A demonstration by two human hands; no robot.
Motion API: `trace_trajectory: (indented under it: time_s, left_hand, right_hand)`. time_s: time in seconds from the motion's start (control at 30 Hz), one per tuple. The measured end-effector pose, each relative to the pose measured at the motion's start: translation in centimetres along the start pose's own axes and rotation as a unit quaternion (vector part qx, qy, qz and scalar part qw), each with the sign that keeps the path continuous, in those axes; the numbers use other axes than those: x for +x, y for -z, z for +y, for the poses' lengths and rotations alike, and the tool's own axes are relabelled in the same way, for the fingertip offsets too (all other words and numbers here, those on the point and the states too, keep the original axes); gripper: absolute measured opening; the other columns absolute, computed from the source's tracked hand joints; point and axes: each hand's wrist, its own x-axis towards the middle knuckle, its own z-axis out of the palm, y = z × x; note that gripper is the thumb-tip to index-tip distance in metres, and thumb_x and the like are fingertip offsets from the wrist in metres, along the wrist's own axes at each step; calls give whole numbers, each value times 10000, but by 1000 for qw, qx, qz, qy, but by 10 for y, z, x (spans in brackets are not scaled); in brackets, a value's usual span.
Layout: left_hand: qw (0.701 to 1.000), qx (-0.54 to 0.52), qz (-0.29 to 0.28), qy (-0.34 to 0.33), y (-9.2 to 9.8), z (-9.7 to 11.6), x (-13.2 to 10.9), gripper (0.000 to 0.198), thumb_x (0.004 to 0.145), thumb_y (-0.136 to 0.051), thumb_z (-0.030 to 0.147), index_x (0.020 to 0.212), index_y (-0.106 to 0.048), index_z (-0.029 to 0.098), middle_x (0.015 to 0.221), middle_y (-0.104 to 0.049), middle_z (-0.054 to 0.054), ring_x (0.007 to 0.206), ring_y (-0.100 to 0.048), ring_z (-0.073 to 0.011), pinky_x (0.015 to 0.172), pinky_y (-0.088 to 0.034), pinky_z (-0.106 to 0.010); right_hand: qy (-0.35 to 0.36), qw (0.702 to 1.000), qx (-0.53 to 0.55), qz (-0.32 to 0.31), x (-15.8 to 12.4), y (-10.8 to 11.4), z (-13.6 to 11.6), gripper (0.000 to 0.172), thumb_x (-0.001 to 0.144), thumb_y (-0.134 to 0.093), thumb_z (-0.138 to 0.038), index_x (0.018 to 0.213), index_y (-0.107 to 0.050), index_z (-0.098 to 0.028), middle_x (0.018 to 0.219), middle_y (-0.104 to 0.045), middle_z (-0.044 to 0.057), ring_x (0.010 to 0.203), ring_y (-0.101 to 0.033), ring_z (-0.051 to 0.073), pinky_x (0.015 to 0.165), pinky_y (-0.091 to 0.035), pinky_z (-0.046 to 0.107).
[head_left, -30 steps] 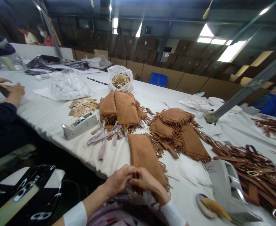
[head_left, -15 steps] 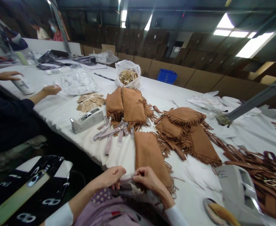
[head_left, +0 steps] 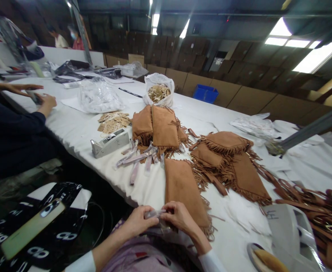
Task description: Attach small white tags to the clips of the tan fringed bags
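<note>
In front of my lap, my left hand [head_left: 141,221] and my right hand [head_left: 179,217] pinch a small strip in clear plastic [head_left: 154,214] between them. Fingers cover much of the strip, so its contents are unclear. Just beyond my right hand lies a brown fringed suede bag [head_left: 180,179], flat on the white-covered table. Several pale pink straps in clear plastic [head_left: 134,172] are spread past it to the left. Behind these straps is a stack of brown fringed bags [head_left: 166,128], and a looser pile of fringed bags [head_left: 228,151] sits to the right.
A grey tape dispenser [head_left: 112,143] stands left, another dispenser [head_left: 287,230] right, near a tape roll [head_left: 253,257]. Tags [head_left: 113,121], a bag of tags [head_left: 159,92] and brown straps [head_left: 325,211] surround the work. At left, a co-worker's hand [head_left: 48,102] grips something. A phone [head_left: 32,228] lies lower left.
My hands have drawn closer together, with the plastic-wrapped strip now raised and visible between them. The co-worker's hands have come together around an object. The view has shifted slightly left.
</note>
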Motion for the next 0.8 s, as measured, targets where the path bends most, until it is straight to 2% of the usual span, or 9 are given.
trace_trajectory:
  time_s: [0.07, 0.17, 0.23, 0.4, 0.47, 0.57, 0.63, 0.7, 0.8]
  left_hand:
    - [999, 24, 45, 7, -4, -2, 2, 255, 718, -584, 383, 660, -604, 135, 487, -483, 50, 455, -447, -106, 459, -314, -218]
    - [994, 23, 97, 41, -8, -7, 1, 239, 726, -547, 368, 635, -574, 149, 492, -531, 32, 444, -474, -121, 450, -324, -222]
    - [994, 29, 99, 42, -8, -8, -1, 224, 746, -518, 357, 665, -573, 156, 508, -563, 22, 454, -511, -135, 459, -340, -226]
    - [991, 89, 92, -28, -2, 0, -9, 297, 828, -440, 373, 613, -516, 183, 518, -529, 29, 525, -557, -145, 510, -347, -230]
    - [991, 92, 86, -48, -1, 1, -10, 315, 850, -418, 391, 612, -482, 194, 529, -510, 35, 539, -561, -145, 518, -346, -231]
    - [991, 81, 79, -74, -1, 1, -10, 327, 858, -418, 406, 614, -472, 196, 547, -523, 32, 547, -548, -137, 537, -352, -233]
    - [996, 32, 71, -44, 0, 2, -9, 276, 838, -453, 408, 681, -520, 190, 555, -551, 28, 527, -531, -133, 523, -359, -232]
    - [998, -40, 53, -2, 3, 4, -7, 208, 755, -567, 359, 850, -567, 175, 609, -602, 22, 532, -539, -132, 513, -378, -227]
    - [996, -91, 16, 13, 7, 6, -3, 480, 592, -684, 217, 1052, -568, 147, 690, -641, 19, 578, -568, -133, 527, -396, -220]
  right_hand:
    - [5, 1000, -8, 13, -1, -1, -1, 106, 662, -680, -201, 748, -735, -172, 678, -657, 8, 639, -559, 155, 578, -381, 231]
    - [8, 1000, -19, 17, -2, -1, -1, 133, 651, -696, -202, 775, -735, -175, 708, -659, 10, 657, -565, 162, 589, -389, 236]
    - [4, 1000, -19, 6, -2, 0, -2, 222, 643, -707, -199, 863, -734, -177, 704, -653, 4, 645, -561, 162, 580, -390, 236]
    - [14, 998, -55, -7, 4, 8, -9, 440, 646, -733, -220, 1080, -678, -177, 716, -642, 4, 639, -558, 164, 591, -401, 242]
    - [38, 996, -84, 0, 8, 9, -14, 407, 644, -737, -225, 1046, -691, -177, 789, -660, 31, 705, -579, 179, 634, -412, 248]
    - [55, 992, -106, -36, 14, 7, -18, 218, 652, -703, -199, 869, -728, -186, 785, -669, 30, 715, -585, 175, 630, -397, 237]
    - [44, 992, -104, -63, 17, 5, -19, 82, 671, -674, -202, 734, -722, -180, 689, -647, 9, 651, -562, 157, 577, -363, 226]
    - [31, 993, -83, -73, 19, 4, -18, 72, 691, -654, -214, 657, -701, -170, 610, -604, -8, 603, -533, 142, 538, -332, 220]
    - [25, 996, -47, -72, 19, 3, -16, 93, 692, -637, -203, 623, -687, -166, 599, -583, -16, 602, -525, 134, 536, -333, 210]
